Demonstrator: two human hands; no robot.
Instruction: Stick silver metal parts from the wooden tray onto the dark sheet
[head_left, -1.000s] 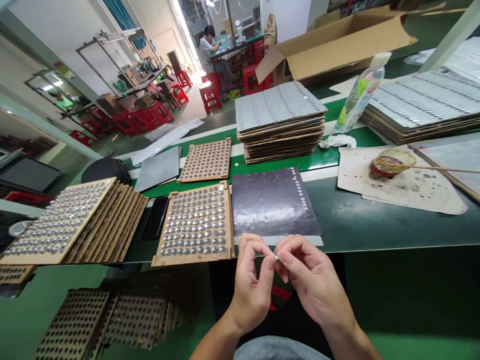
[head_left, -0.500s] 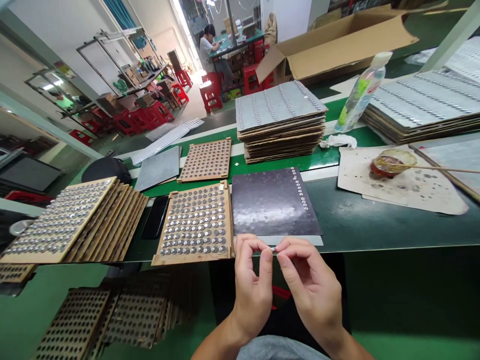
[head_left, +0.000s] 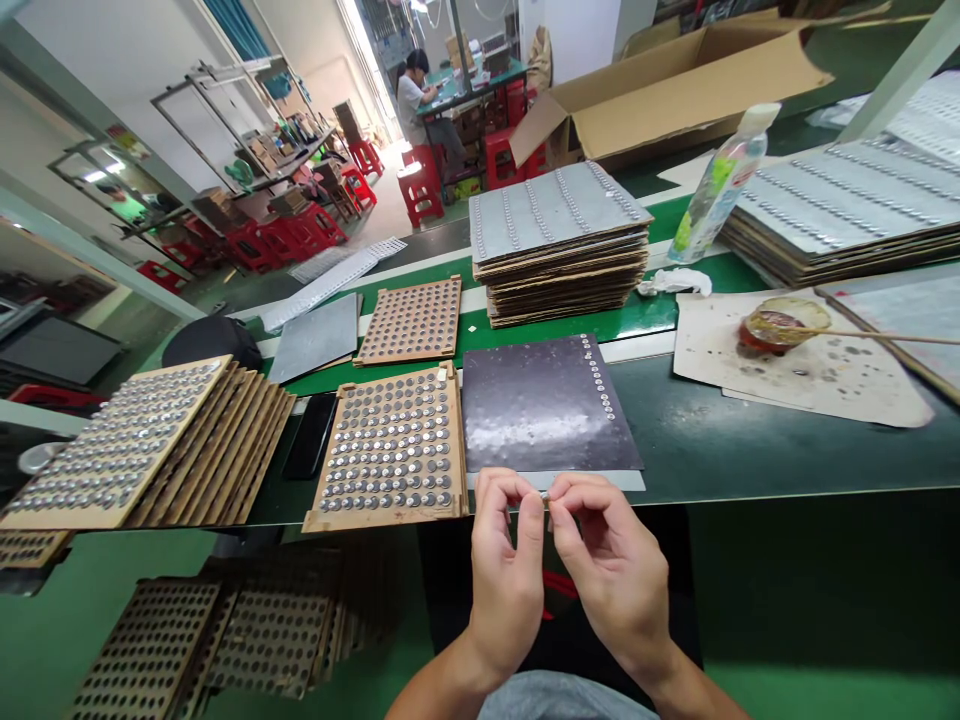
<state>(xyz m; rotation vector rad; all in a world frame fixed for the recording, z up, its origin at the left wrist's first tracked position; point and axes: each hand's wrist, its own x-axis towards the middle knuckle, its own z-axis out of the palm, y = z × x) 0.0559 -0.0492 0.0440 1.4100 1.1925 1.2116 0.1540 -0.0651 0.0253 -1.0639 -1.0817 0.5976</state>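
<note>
My left hand [head_left: 506, 565] and my right hand [head_left: 615, 565] meet at the fingertips just in front of the table edge. Both are closed in a pinch on a small metal part [head_left: 545, 495], mostly covered by the fingers. Beyond them lies a dark sheet [head_left: 532, 400] on a grey one, with a column of small shiny metal parts [head_left: 598, 380] along its right side. Left of it, a wooden board [head_left: 330, 519] carries rows of round metal pieces [head_left: 394, 450], several topped with a brighter small part.
A phone [head_left: 310, 437] and a leaning stack of boards [head_left: 217, 450] are at left. Behind stand a sheet stack [head_left: 566, 285] and a bottle [head_left: 720, 190]. At right, a dish of reddish-brown liquid [head_left: 776, 330] with a stick [head_left: 885, 338] rests on stained cardboard [head_left: 697, 365].
My right hand has moved slightly left, closer to my left fingertips. The small metal part between them shows less than before.
</note>
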